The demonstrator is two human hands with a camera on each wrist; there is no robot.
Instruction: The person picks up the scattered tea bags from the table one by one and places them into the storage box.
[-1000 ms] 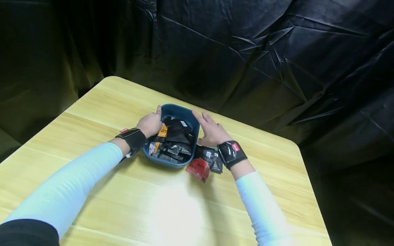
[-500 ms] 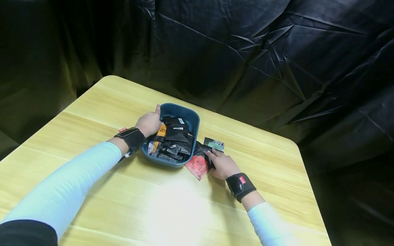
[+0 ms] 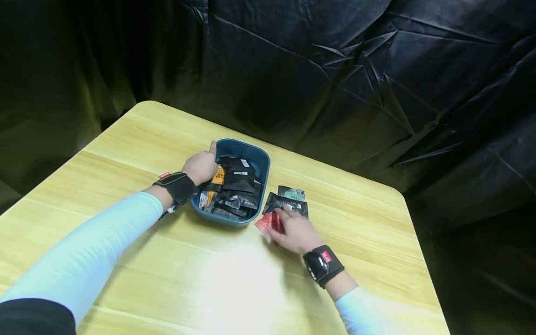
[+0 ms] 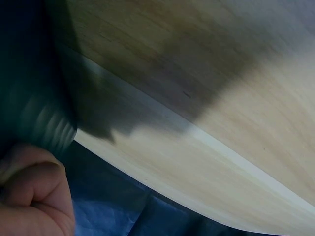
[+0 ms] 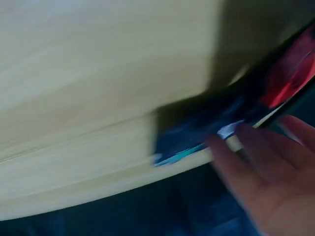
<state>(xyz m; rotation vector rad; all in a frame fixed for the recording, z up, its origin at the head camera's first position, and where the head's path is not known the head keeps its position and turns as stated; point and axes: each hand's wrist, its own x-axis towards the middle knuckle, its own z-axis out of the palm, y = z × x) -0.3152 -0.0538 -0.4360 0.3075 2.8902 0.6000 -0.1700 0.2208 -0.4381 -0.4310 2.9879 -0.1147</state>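
Observation:
My left hand (image 3: 201,166) grips the left rim of a dark blue plastic bin (image 3: 247,150) that holds several black and orange packets (image 3: 238,179). In the left wrist view its curled fingers (image 4: 37,184) show beside the bin's wall. Over a red packet (image 3: 264,223), just right of the bin, is my right hand (image 3: 298,232), blurred, with its thumb and fingers spread. A black packet (image 3: 276,201) and a green-labelled packet (image 3: 295,193) lie just behind it. In the right wrist view the fingers (image 5: 236,167) look nearly straight, close to the packets; part of the red packet is hidden in the head view.
The pale wooden table (image 3: 167,279) has a rounded far edge close behind the bin. Black sheeting (image 3: 293,70) hangs beyond it. Glare brightens the near part of the tabletop.
My right hand has come from the bin's right rim down to the loose packets, then shifted left onto the red one. The black packets inside the bin have shifted slightly. My left hand stays at the rim.

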